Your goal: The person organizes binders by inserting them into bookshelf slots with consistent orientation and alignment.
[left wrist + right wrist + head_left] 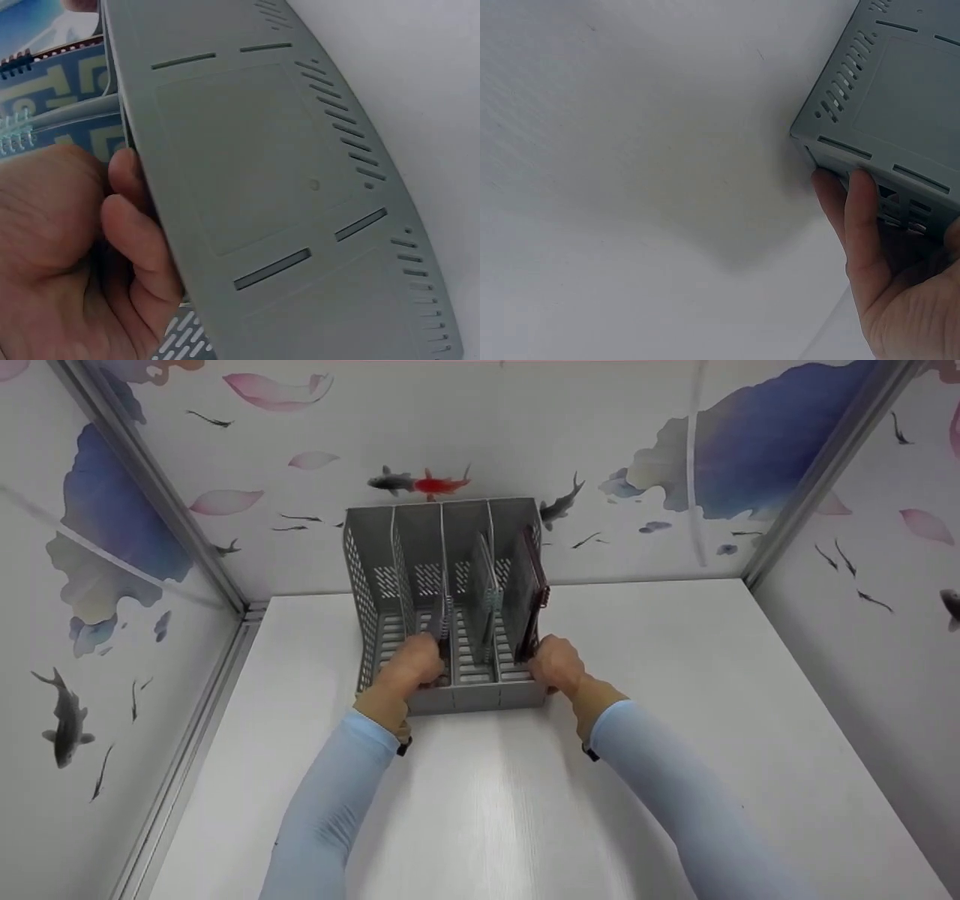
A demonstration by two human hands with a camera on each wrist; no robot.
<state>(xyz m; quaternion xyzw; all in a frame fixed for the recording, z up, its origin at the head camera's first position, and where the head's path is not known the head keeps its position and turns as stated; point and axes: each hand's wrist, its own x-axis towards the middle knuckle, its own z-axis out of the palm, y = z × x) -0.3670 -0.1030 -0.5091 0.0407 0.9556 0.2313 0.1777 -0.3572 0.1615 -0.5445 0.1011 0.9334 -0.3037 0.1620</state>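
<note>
A grey slotted file rack (499, 697) with upright dividers stands near the back of the table. My left hand (412, 661) is curled inside its front edge, at the lower end of a spiral notebook (436, 619); the hand hides most of the contact. In the left wrist view, the fingertips (131, 225) bend back beside the rack's front panel (232, 150). My right hand (556, 661) grips the rack's front right corner, fingers against its side in the right wrist view. A teal-ringed notebook (482, 600) and a dark red-edged notebook (525, 600) stand in the right compartments.
The white table (675, 660) extends on both sides and in front of the rack. Patterned panels with fish and petals (502, 427) stand behind and at both sides, joined by metal posts (817, 487).
</note>
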